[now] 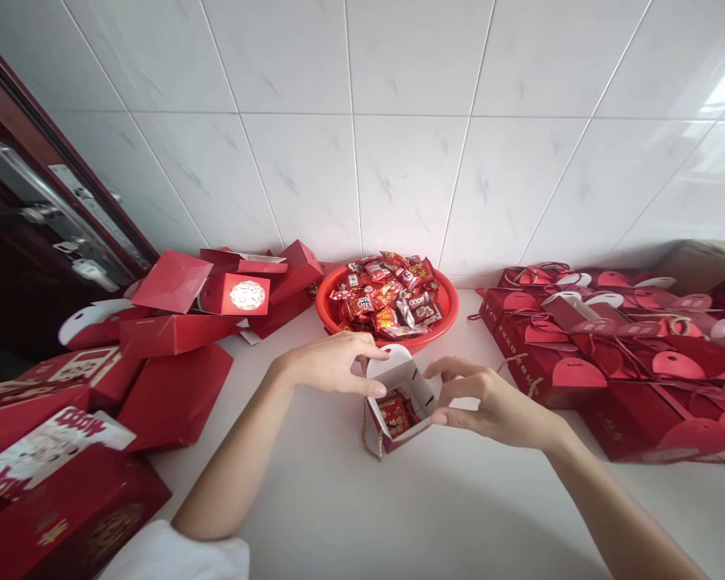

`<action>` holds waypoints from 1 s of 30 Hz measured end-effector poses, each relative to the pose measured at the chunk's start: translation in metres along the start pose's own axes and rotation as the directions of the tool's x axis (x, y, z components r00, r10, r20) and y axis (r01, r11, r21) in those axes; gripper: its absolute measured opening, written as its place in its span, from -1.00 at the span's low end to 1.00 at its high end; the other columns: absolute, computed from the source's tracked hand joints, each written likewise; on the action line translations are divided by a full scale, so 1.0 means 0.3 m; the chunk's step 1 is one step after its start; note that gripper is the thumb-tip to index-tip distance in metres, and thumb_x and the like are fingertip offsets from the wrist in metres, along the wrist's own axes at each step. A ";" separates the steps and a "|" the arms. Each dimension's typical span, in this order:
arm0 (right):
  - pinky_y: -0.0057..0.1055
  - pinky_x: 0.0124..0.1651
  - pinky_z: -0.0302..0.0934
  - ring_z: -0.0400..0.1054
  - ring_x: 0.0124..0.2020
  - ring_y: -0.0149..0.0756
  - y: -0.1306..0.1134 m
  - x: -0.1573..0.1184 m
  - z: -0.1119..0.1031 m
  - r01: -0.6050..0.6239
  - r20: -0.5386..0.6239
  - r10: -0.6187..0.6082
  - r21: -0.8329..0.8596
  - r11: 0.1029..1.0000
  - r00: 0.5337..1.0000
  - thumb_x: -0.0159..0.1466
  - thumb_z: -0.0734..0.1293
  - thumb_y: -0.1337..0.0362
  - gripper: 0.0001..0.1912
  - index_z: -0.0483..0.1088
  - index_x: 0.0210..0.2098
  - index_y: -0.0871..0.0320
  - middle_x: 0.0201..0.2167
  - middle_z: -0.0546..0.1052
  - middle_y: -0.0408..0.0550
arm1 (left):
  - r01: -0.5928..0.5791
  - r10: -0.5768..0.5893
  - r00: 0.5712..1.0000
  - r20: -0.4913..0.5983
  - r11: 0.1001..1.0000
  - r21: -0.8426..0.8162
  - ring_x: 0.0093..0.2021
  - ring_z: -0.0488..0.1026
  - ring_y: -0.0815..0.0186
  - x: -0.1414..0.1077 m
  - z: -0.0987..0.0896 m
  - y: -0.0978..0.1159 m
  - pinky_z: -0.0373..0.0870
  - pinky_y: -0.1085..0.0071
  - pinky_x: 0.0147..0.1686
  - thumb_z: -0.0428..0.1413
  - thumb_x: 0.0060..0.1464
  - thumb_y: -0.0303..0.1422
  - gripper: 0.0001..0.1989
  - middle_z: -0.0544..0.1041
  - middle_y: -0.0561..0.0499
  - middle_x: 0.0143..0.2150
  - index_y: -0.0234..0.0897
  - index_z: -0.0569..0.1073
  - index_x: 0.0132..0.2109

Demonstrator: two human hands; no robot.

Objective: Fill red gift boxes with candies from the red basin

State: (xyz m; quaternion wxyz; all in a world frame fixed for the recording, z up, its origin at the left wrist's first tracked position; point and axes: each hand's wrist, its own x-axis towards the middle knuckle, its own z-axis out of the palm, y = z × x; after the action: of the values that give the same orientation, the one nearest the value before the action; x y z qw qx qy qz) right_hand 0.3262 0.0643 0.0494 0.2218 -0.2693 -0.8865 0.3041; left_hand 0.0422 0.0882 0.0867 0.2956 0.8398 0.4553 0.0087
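Gift box (402,373), mouth upward, long axis unclear, is set before the plastic basket (323,308); white-lined card is trimmed with twisted cord (372,453). Its rim is pinched by the left hand (333,362); the right hand (492,401) is half-curled, its grip unclear.

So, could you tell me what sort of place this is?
Perhaps a room in a home or small shop: a pale worktop against marbled wall tiles, a dark door with a metal handle at the left, and red boxes piled on both sides.
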 end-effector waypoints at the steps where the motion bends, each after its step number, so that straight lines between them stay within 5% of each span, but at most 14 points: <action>1: -0.30 -0.12 0.38 0.48 -0.07 -0.17 0.006 -0.016 0.011 -0.025 -0.033 0.025 0.013 1.000 0.999 0.36 0.34 0.02 -0.62 0.55 -0.44 0.15 -0.01 0.52 0.15 | 0.010 -0.010 1.000 0.007 1.000 0.000 0.03 0.47 0.14 -0.002 -0.003 0.000 0.34 0.41 -0.08 0.24 0.02 0.07 -0.26 0.50 -0.06 0.06 -0.14 0.41 0.28; 4: -0.16 0.05 0.38 0.46 0.06 -0.07 0.022 -0.050 0.047 -0.059 -0.114 0.065 0.051 0.997 0.991 0.32 0.38 0.00 -0.64 0.51 -0.45 0.13 0.15 0.47 0.15 | 0.029 -0.030 0.999 0.037 0.999 0.017 0.10 0.43 0.09 -0.007 -0.009 0.003 0.32 0.43 -0.05 0.33 -0.15 0.13 -0.15 0.48 -0.03 0.09 -0.08 0.42 0.27; 8: -0.10 0.14 0.37 0.36 0.22 0.01 0.027 -0.063 0.117 0.010 -0.216 -0.003 0.029 1.000 0.976 0.28 0.43 0.05 -0.74 0.49 -0.16 0.08 0.37 0.24 0.18 | 0.024 -0.025 0.999 0.020 1.000 0.012 0.05 0.44 0.11 -0.001 0.001 0.019 0.31 0.41 -0.08 0.36 -0.17 0.07 -0.20 0.49 -0.01 0.02 -0.04 0.46 0.23; 12: -0.13 0.18 0.34 0.28 0.29 -0.01 0.024 -0.055 0.184 0.042 -0.268 -0.044 -0.014 0.999 0.962 0.29 0.42 0.10 -0.65 0.37 0.00 0.07 0.26 0.37 0.22 | 0.009 -0.009 1.000 -0.027 1.000 -0.005 -0.05 0.46 0.17 0.011 0.020 0.035 0.31 0.39 -0.13 0.25 0.04 0.04 -0.41 0.48 -0.03 -0.04 -0.09 0.52 0.17; 18: -0.13 0.03 0.40 0.48 -0.04 -0.11 0.026 -0.044 0.227 0.008 -0.293 0.003 0.036 0.999 0.956 0.29 0.42 0.11 -0.47 0.24 0.18 0.03 -0.04 0.57 0.10 | 0.018 -0.018 1.000 -0.005 1.000 -0.019 -0.04 0.45 0.15 0.016 0.025 0.029 0.32 0.35 -0.11 0.22 0.09 0.01 -0.48 0.49 -0.04 -0.06 -0.12 0.55 0.13; 22: -0.20 -0.05 0.41 0.50 -0.21 -0.19 0.031 -0.048 0.210 0.002 -0.290 0.052 0.184 0.983 0.956 0.31 0.40 0.12 -0.68 0.40 0.02 0.05 -0.16 0.60 0.03 | 0.006 -0.006 1.000 -0.017 1.000 0.005 -0.05 0.46 0.15 0.024 0.027 0.030 0.32 0.36 -0.13 0.24 0.08 -0.04 -0.54 0.49 -0.04 -0.04 -0.12 0.57 0.08; 25: -0.16 0.10 0.35 0.52 -0.10 -0.15 0.036 -0.052 0.195 0.057 -0.264 0.031 0.321 0.945 0.964 0.32 0.40 0.15 -0.86 0.48 -0.24 0.08 -0.26 0.61 -0.01 | 0.021 -0.020 0.999 -0.033 0.999 0.045 -0.09 0.47 0.15 0.034 0.034 0.031 0.31 0.36 -0.17 0.22 0.10 -0.13 -0.64 0.50 -0.04 -0.07 -0.15 0.58 0.02; 27: -0.14 0.17 0.30 0.50 0.01 -0.12 0.038 -0.055 0.193 0.089 -0.258 0.007 0.362 0.928 0.966 0.31 0.42 0.17 -0.86 0.50 -0.32 0.09 -0.22 0.61 0.02 | 0.018 -0.015 0.999 -0.045 0.997 0.072 -0.07 0.48 0.13 0.039 0.044 0.035 0.32 0.36 -0.16 0.21 0.10 -0.21 -0.65 0.50 -0.05 -0.08 -0.15 0.57 0.03; 30: -0.25 0.02 0.37 0.51 -0.11 -0.21 0.040 -0.059 0.199 0.086 -0.272 0.017 0.361 0.929 0.962 0.29 0.43 0.17 -0.84 0.51 -0.37 0.11 -0.08 0.58 0.05 | -0.044 0.048 0.996 -0.078 0.998 0.047 0.02 0.46 0.12 0.043 0.065 0.050 0.33 0.35 -0.07 0.20 0.07 -0.36 -0.46 0.51 -0.04 0.01 -0.07 0.43 0.22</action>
State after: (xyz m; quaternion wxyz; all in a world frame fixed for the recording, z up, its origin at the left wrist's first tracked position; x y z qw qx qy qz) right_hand 0.3106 0.0364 -0.0053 0.3927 -0.2461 -0.7794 0.4216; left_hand 0.0669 0.0825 0.0749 0.2579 0.8556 0.4471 0.0385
